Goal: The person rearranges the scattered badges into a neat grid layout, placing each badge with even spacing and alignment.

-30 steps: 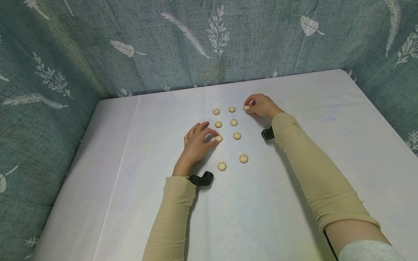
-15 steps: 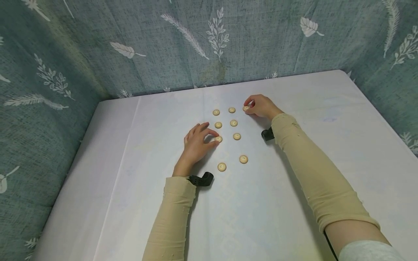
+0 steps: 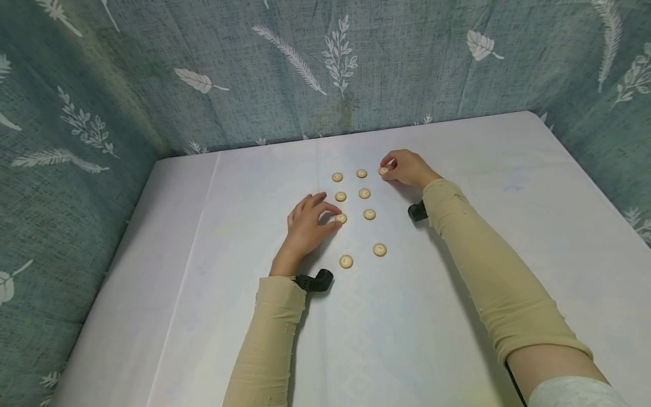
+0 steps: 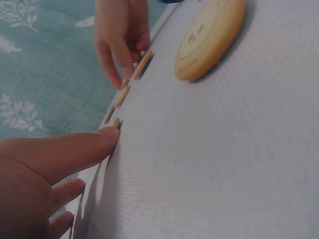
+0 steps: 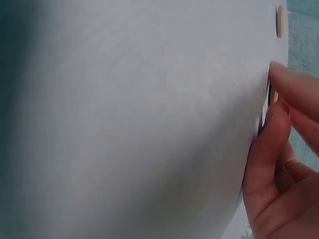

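The left-hand button [image 3: 341, 219], a round pale disc, is at the surface of the white-covered bench [image 3: 244, 226], held at its edge between the thumb and index finger of the left hand [image 3: 305, 229]; its other fingers extend apart from that button. I cannot tell whether the button lies fully flat or is slightly raised. Directly right of the left-hand button, apart from it, sits a matching button [image 3: 369, 215]. Just beyond the left-hand button are a near pair of buttons [image 3: 364, 193], and farther beyond it a far pair of buttons [image 3: 361, 173]. Nearer the wearer than the left-hand button lie two more: a lower left button [image 3: 346, 261] and a lower right button [image 3: 379, 249]. Well beyond the left-hand button and to its right is the right-hand button [image 3: 383, 170], pinched between the thumb and index finger of the right hand [image 3: 411, 168]. Black wrist cameras [image 3: 315, 280] sit below and to the right of the left-hand button, with tan sleeves [image 3: 274, 339] covering the forearms around them. Past the bench's far edge, well beyond the left-hand button, hangs a teal curtain [image 3: 285, 96] with white leaf patterns.
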